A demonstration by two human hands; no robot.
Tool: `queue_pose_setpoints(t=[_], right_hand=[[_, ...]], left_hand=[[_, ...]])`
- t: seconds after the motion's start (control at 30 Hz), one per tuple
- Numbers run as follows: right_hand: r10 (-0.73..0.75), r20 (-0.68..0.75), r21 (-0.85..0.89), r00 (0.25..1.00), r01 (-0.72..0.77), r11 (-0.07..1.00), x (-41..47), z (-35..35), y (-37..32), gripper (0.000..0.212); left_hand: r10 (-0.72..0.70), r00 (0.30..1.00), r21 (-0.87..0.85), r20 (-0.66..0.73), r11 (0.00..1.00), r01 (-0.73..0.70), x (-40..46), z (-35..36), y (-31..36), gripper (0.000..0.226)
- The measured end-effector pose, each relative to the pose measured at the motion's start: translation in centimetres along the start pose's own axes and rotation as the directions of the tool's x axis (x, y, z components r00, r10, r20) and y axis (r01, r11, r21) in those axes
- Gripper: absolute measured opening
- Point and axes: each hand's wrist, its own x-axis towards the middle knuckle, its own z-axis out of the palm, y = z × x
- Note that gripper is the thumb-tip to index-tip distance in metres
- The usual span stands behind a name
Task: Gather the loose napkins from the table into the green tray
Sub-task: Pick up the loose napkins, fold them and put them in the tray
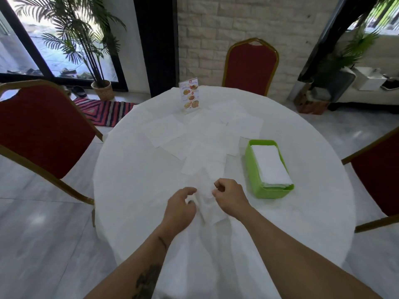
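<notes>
Head view looks down on a round worktop under a white cloth. The green tray sits toward the right edge and already carries a stack of napkins, so part of the gathering looks done. A good deal is left: loose napkins lie spread flat across the middle and far half of the worktop, several overlapping, from just in front of the menu card near the far edge down toward the near side. White on white makes an exact count impossible.

Both hands work one napkin close to the near edge. The left hand has its fingers curled at the napkin's left side; the right hand pinches its upper right part between thumb and fingertips. The sheet looks crumpled or half folded between them. The tray is just beyond and right of the right hand, not touching it. The other loose napkins lie farther off, toward the centre.
</notes>
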Motion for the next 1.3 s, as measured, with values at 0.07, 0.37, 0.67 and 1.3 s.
queue_pose_setpoints(t=[0.07, 0.37, 0.67, 1.3], right_hand=[[-0.039, -0.056, -0.008, 0.998, 0.039, 0.999, 0.8, -2.8, 0.1, 0.026], [0.080, -0.243, 0.064, 0.967, -0.067, 0.996, 4.7, -15.0, 3.8, 0.022], [0.261, -0.171, 0.192, 0.950, -0.228, 0.955, 7.3, -18.3, 9.7, 0.028], [-0.225, 0.059, -0.640, 0.973, 0.210, 0.739, 7.4, -16.9, 11.7, 0.041]], left_hand=[[-0.016, 1.000, -0.072, -0.014, 0.997, 0.015, 1.2, 0.8, 2.8, 0.040], [0.054, 0.996, -0.104, 0.069, 0.993, -0.046, 5.3, 6.8, 13.2, 0.042], [0.066, 0.976, 0.133, 0.209, 0.986, -0.095, 6.0, 13.5, 15.7, 0.050], [0.212, 0.975, 0.252, 0.070, 0.942, -0.223, 6.1, 15.7, 14.8, 0.042]])
